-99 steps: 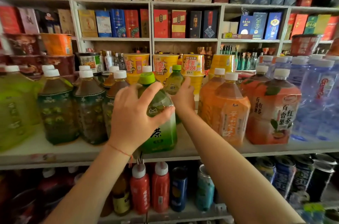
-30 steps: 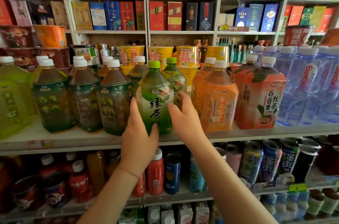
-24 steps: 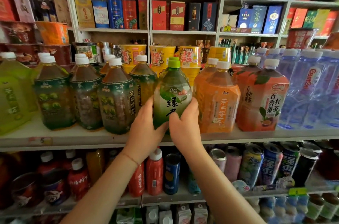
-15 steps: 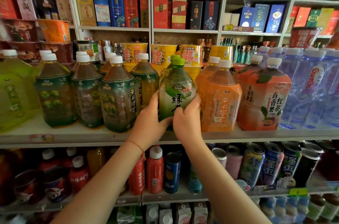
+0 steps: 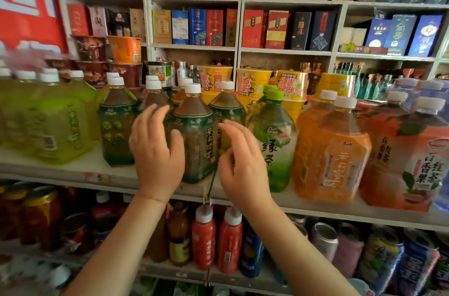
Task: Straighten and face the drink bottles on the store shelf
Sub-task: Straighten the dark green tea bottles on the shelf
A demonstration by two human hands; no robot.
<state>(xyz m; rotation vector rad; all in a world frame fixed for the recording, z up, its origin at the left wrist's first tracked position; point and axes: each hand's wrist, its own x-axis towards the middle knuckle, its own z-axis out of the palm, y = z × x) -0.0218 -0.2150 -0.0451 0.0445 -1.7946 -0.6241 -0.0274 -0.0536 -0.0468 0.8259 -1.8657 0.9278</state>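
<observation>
Large drink bottles stand in a row on the white shelf. A dark tea bottle with a white cap stands at the front, turned so its label faces right. My left hand hovers open just left of it, fingers spread, and my right hand hovers open just right of it. Neither hand grips anything. The green tea bottle with a green cap stands upright to the right, label forward. More dark tea bottles stand to the left, partly hidden by my left hand.
Orange tea bottles and red fruit-tea bottles stand on the right, yellow-green bottles on the left. Noodle cups sit behind. Red bottles and cans fill the lower shelf. Boxes line the upper shelves.
Both hands let go of the green tea bottle, which now stands between the dark and orange bottles. They moved left and now flank a dark tea bottle. The view shifted left.
</observation>
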